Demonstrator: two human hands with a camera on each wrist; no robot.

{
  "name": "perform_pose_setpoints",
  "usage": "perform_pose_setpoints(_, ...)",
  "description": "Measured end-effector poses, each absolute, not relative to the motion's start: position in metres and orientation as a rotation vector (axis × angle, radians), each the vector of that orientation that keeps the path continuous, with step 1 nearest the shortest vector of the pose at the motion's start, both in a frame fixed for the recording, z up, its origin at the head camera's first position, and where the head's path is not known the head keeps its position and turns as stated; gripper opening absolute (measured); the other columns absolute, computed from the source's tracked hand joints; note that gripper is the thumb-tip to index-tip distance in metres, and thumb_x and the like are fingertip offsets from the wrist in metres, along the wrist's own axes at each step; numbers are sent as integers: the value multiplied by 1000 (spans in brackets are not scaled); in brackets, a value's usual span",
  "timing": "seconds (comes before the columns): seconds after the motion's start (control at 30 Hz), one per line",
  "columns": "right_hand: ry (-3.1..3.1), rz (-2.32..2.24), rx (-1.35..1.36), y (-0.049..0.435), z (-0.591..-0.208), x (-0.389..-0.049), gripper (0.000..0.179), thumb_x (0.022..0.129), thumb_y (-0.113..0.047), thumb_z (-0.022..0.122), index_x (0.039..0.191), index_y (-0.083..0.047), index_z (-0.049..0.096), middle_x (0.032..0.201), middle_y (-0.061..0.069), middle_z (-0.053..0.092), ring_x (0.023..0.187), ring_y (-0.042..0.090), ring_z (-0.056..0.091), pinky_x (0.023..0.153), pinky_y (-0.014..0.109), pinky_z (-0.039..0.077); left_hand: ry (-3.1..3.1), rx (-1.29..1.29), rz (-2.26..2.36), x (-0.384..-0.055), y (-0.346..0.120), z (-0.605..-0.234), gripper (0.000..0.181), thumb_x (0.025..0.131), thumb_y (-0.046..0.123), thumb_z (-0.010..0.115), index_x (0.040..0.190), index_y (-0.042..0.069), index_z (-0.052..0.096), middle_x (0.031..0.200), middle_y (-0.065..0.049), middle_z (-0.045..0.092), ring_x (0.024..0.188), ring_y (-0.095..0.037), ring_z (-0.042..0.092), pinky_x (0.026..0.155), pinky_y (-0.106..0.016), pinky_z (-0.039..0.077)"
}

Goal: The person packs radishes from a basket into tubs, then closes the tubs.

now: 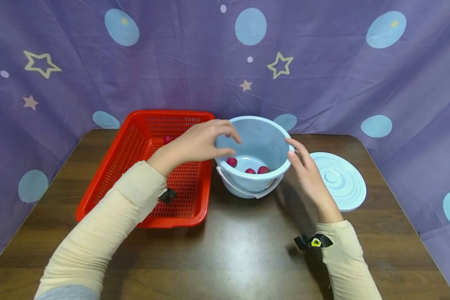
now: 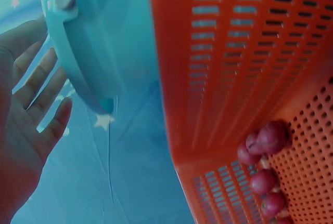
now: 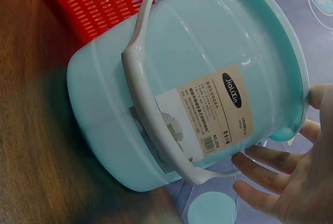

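A purple curtain [image 1: 195, 54] with stars and circles is filling the upper part of the head view, and a brown table [image 1: 195, 266] is spreading below it. On the table, left of centre, a red basket [image 1: 203, 196] is standing. Just beside it, in the middle of the frame, a light blue bucket [image 1: 260, 137] is standing upright; I suppose this closeness is making the reach between them short. At the right, a round lid [image 1: 339, 179] is lying flat, perhaps so that the bucket's mouth is being left free. The bucket's handle [image 3: 139, 81] is hanging down on the outside, where it is not crossing the mouth.

The left hand [image 1: 206, 141] is hovering over the bucket's left rim, with fingers parted and nothing between them. The right hand [image 1: 307, 173] is touching the right rim; its fingers are reaching out rather straight, not wrapping around it, and probably they are steadying the bucket.

A paper label [image 3: 226, 125] is showing in the centre of the right wrist view. Smallest, three red radishes [image 1: 263, 170] are lying low in the bucket, while more radishes [image 2: 264, 181] are resting in the basket, lower right of the left wrist view.
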State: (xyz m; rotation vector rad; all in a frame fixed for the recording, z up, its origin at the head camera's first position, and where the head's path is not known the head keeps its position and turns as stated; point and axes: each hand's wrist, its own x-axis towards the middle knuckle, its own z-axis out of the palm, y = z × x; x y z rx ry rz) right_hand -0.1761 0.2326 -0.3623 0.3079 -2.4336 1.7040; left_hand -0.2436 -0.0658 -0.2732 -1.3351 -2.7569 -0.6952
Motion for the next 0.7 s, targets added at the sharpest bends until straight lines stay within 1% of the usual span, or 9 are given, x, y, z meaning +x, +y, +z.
perform_pose_setpoints(0.13,-2436,1701,308,233,-362,-176,46,107,-29,43,151,-15,41,138,23,51,127,29,47,109,50,31,-2744,-1279,-749,-249,-77,-273,25,86,26,79,110,23,72,112,9,63,104,-15,56,89,-35,46)
perform_pose_setpoints(0.37,-2441,1682,303,233,-363,-176,47,106,-30,43,151,-16,41,138,23,51,127,30,47,108,51,31,-2751,-1124,-801,-260,-99,-279,25,87,28,78,109,20,72,104,7,64,94,-12,55,83,-32,45)
perform_pose_setpoints(0.53,-2439,1682,302,233,-363,-176,47,106,-30,43,151,-16,41,137,23,51,127,30,47,108,51,31,-2758,-1027,-895,-269,-113,-291,21,88,24,78,106,17,71,101,1,65,96,-18,58,88,-37,46)
perform_pose_setpoints(0.7,-2441,1691,299,233,-362,-175,47,107,-30,43,151,-17,40,137,23,51,126,30,47,108,51,31,-2787,-955,-964,-276,-124,-304,22,89,20,76,108,11,71,104,-8,67,97,-23,60,92,-43,46)
